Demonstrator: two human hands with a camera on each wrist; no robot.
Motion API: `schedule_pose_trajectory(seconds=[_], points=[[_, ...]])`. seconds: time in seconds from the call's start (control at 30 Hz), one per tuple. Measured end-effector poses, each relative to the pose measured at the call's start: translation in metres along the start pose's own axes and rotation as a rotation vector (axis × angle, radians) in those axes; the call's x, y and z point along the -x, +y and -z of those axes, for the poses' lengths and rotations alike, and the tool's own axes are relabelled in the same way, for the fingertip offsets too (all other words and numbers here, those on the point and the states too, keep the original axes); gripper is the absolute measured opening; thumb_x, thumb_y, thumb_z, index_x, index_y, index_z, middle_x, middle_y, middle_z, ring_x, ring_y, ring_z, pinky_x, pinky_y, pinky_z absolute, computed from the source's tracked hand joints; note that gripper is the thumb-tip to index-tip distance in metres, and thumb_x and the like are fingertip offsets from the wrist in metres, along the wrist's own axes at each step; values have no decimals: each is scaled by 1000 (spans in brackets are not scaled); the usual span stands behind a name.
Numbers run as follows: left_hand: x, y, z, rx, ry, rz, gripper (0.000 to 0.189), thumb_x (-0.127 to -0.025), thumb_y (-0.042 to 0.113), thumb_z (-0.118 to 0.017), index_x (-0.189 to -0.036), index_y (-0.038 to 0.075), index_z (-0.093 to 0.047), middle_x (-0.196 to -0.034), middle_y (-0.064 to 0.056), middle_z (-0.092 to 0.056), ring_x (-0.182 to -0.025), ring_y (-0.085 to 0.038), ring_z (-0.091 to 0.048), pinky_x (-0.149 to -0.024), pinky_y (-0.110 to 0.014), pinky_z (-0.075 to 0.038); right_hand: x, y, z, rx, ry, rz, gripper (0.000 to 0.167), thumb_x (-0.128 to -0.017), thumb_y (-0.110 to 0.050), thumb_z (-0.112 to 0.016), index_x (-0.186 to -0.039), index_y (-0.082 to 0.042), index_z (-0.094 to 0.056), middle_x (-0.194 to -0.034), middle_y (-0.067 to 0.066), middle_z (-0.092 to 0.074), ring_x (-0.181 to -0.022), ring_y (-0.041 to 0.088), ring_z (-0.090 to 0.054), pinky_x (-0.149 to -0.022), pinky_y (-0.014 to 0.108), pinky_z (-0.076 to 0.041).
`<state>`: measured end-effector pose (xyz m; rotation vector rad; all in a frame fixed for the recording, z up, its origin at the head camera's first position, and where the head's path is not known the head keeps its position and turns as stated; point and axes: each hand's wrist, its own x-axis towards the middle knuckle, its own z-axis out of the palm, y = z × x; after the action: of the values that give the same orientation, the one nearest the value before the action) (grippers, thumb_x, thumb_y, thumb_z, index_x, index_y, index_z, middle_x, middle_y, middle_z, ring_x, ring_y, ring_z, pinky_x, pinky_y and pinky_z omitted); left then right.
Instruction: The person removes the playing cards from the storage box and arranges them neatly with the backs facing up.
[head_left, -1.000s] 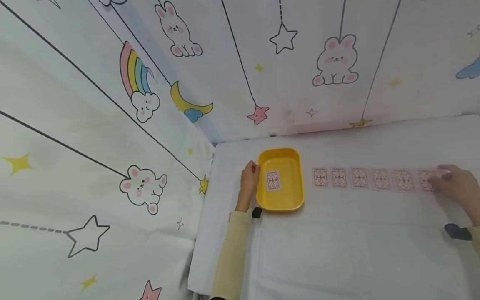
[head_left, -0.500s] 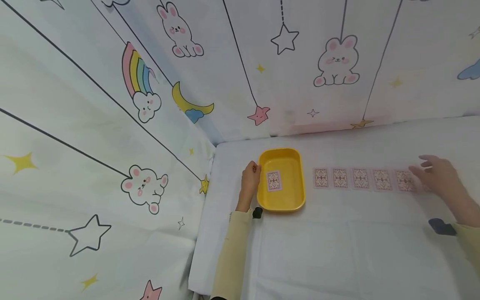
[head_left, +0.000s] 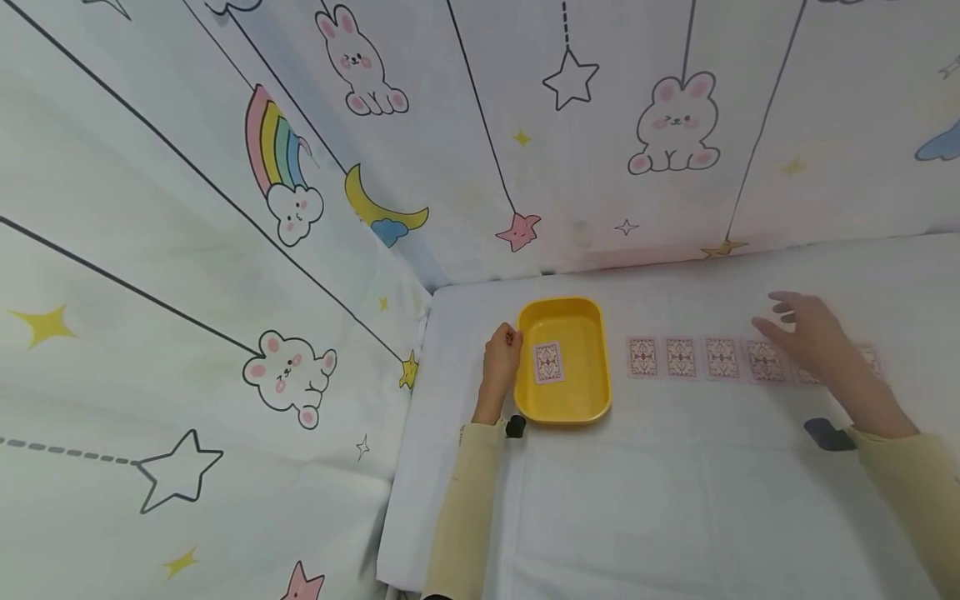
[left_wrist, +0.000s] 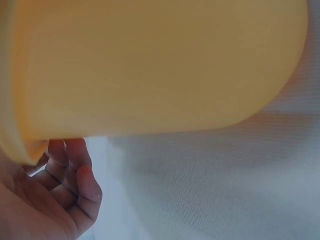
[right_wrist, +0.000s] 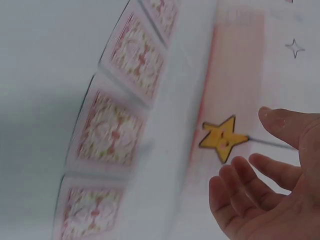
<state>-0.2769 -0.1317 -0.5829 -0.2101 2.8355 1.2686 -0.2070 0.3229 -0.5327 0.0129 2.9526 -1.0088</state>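
Observation:
My left hand (head_left: 499, 358) holds the left rim of a shallow yellow tray (head_left: 564, 414). In the left wrist view, its curled fingers (left_wrist: 89, 192) meet the tray's edge, and the tray's outer wall (left_wrist: 160, 65) fills the upper part. One playing card (head_left: 548, 362) lies back side up inside the tray. My right hand (head_left: 813, 337) is over the right part of a row of several face-down cards (head_left: 682, 357), fingers spread and loosely bent, holding nothing. It covers part of the cards beneath it. The right wrist view shows several patterned card backs (right_wrist: 111, 131) beside that hand.
A white cloth covers the table (head_left: 622, 508). Behind and to the left stand hanging white sheets (head_left: 450, 150) printed with bunnies, stars and a rainbow, close along the table's back edge.
My right hand has moved left from the row's far right card and now hovers farther along the row, with that card left lying behind it. The left hand and tray stay in place.

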Motion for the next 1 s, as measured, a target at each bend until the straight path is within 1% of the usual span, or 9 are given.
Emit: schedule_pose_trajectory(seconds=[0.17,0.43,0.63,0.83,1.0], points=[[0,0,0,11,2,-8,21,-105,30,-53,-97,10,-55,-81,-4,-53,-67,-14,-48,-58,-24,-38,-9,-22,-14,-20,-30,37,69,-105,-39,-49,-150,9,-27,-133,40,-40,-120,58,-42,-96,71,-38],[-1,-2,-1,28,-1,-12,20,-105,29,-54,-97,11,-54,-79,-2,-51,-66,-13,-47,-57,-23,-38,-18,-48,-35,-57,-52,85,67,-104,-34,-53,-148,11,-30,-133,40,-41,-120,57,-45,-97,70,-39],[-1,-3,0,36,-1,-31,20,-105,28,-53,-96,10,-54,-77,-1,-49,-64,-13,-45,-55,-23,-37,-22,-64,-48,-60,-80,96,66,-105,-34,-52,-149,9,-29,-135,39,-41,-122,56,-44,-99,68,-39],[0,-2,1,38,5,-37,20,-105,28,-53,-96,10,-54,-77,-2,-49,-64,-13,-45,-55,-23,-37,-25,-85,-63,-64,-91,116,65,-103,-30,-56,-150,7,-30,-136,36,-41,-123,53,-45,-102,66,-40],[1,-1,1,42,1,-29,20,-105,28,-53,-97,10,-54,-77,-2,-50,-64,-13,-46,-55,-23,-37,-31,-108,-73,-35,-134,92,66,-102,-30,-59,-151,5,-30,-138,33,-42,-126,50,-45,-105,63,-41]])
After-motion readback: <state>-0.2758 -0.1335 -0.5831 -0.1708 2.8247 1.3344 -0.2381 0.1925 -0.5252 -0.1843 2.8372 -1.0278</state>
